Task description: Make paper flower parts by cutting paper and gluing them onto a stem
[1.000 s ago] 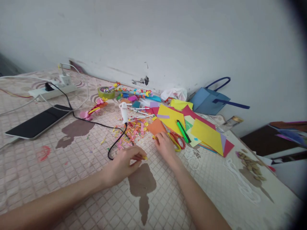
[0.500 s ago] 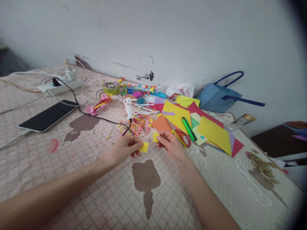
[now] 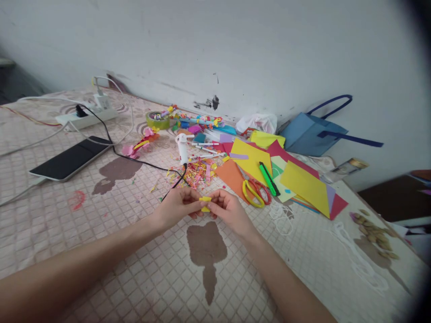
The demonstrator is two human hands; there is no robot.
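My left hand and my right hand meet over the table, fingertips almost touching. Each pinches small yellow paper; the pieces are brought together between the thumbs, and I cannot tell whether they overlap or only touch. Just behind the hands lies a heap of coloured paper shreds. A white hot glue gun stands at the heap's left edge, its black cord running past my left hand. Scissors with yellow and red handles rest to the right of my right hand, beside a green box cutter.
Coloured paper sheets spread out on the right, with white string in front. A tablet-like black device and a white power strip with cables occupy the left. Adhesive tape and a blue bag stand by the wall.
My two hands have moved together, so the two yellow paper pieces, held apart before, now meet between the fingertips. The view has shifted slightly.
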